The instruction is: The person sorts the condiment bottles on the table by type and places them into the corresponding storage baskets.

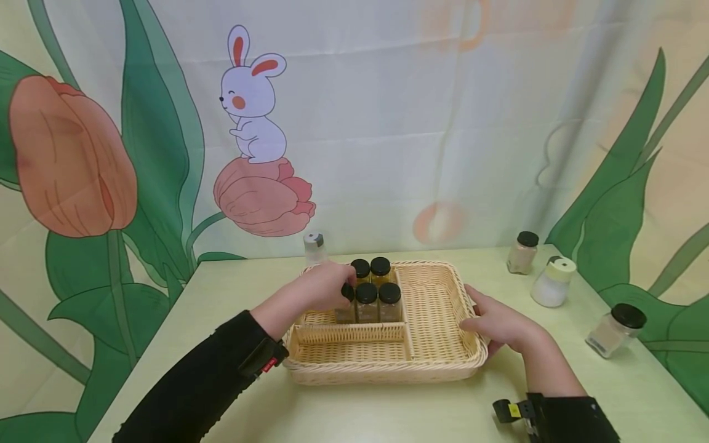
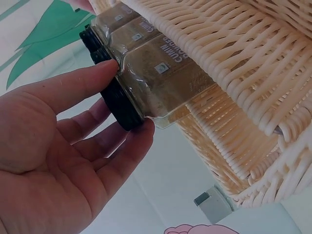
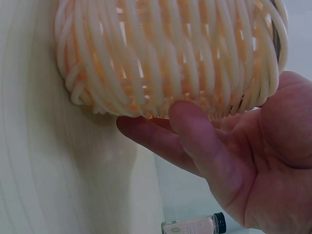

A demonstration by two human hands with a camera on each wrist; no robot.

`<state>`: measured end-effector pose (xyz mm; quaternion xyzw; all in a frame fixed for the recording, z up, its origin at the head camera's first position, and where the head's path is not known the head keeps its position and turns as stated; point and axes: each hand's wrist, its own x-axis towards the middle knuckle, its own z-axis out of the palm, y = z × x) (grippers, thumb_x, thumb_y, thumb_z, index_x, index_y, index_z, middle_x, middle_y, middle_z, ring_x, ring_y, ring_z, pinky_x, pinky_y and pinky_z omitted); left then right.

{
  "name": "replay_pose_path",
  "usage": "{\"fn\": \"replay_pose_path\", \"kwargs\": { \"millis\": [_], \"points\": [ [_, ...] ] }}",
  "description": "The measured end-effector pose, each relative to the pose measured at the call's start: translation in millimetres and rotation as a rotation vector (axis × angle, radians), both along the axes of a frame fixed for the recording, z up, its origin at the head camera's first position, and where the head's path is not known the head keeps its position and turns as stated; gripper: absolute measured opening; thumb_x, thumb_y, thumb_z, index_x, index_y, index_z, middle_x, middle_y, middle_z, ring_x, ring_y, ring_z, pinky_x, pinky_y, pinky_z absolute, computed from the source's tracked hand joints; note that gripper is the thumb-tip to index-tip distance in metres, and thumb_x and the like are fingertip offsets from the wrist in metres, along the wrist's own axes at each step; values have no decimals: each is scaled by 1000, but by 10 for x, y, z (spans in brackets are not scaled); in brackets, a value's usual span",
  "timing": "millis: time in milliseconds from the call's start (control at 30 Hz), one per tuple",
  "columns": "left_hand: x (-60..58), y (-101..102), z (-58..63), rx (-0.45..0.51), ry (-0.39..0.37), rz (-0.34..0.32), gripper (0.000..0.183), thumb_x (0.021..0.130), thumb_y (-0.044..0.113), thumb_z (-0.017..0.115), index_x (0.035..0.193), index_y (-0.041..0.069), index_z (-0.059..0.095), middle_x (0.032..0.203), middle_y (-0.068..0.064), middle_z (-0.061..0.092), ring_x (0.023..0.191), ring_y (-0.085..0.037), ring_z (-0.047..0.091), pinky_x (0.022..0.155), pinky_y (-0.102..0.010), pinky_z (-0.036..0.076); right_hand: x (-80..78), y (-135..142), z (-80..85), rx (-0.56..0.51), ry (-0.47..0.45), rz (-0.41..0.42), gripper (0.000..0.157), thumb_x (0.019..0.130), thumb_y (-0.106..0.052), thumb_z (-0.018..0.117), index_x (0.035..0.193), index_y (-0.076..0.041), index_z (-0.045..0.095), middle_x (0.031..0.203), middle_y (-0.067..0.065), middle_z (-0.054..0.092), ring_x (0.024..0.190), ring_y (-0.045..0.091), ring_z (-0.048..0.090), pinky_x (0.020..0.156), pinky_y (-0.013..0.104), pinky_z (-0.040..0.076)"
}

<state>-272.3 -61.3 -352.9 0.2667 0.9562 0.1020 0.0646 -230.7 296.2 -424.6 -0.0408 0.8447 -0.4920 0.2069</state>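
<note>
A wicker basket (image 1: pixel 382 373) with dividers stands on the table. In its upper left compartment several spice jars with black caps are grouped together. My left hand (image 1: pixel 328 287) reaches over the compartment and pinches the black cap of the leftmost front jar (image 1: pixel 345 315). In the left wrist view thumb and fingers of that hand (image 2: pixel 68 141) are on the cap of a cumin powder jar (image 2: pixel 163 83). My right hand (image 1: pixel 501 320) grips the basket's right rim, thumb inside. In the right wrist view its fingers (image 3: pixel 195 131) lie against the outer weave (image 3: pixel 161 58).
Behind the basket's left side stands a shaker with a grey cap (image 1: pixel 314 246). On the table's right are a black-capped jar (image 1: pixel 522 255), a white shaker with a pale lid (image 1: pixel 552 286) and another black-capped jar (image 1: pixel 612 332). A printed cloth (image 1: pixel 376 123) hangs behind the table.
</note>
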Motion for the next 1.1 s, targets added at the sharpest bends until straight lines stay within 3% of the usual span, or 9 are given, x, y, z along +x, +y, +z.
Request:
{"fn": "replay_pose_path", "kwargs": {
  "millis": [667, 867, 1100],
  "points": [
    [43, 7, 51, -12, -42, 12, 31, 89, 16, 80, 118, 12, 70, 112, -1, 70, 101, -20, 66, 84, -37, 56, 6, -4, 23, -15, 5, 3, 92, 97, -12, 62, 165, -14, 1, 152, 41, 27, 79, 31, 71, 55, 51, 60],
    [50, -17, 134, -1, -58, -15, 32, 92, 14, 75, 123, 8, 68, 117, -5, 68, 106, -22, 64, 90, -39, 54, 7, -3, 10, -18, 8, 1, 91, 97, -12, 62, 165, -15, 2, 151, 41, 29, 78, 32, 71, 55, 51, 60],
    [50, -58, 286, 37, -14, -33, 36, 92, 17, 74, 125, 4, 67, 119, -10, 68, 107, -26, 64, 92, -42, 54, -2, 5, -5, -9, 16, 4, 90, 97, -12, 62, 165, -16, 3, 151, 40, 29, 79, 31, 71, 55, 50, 60]
  ]
}}
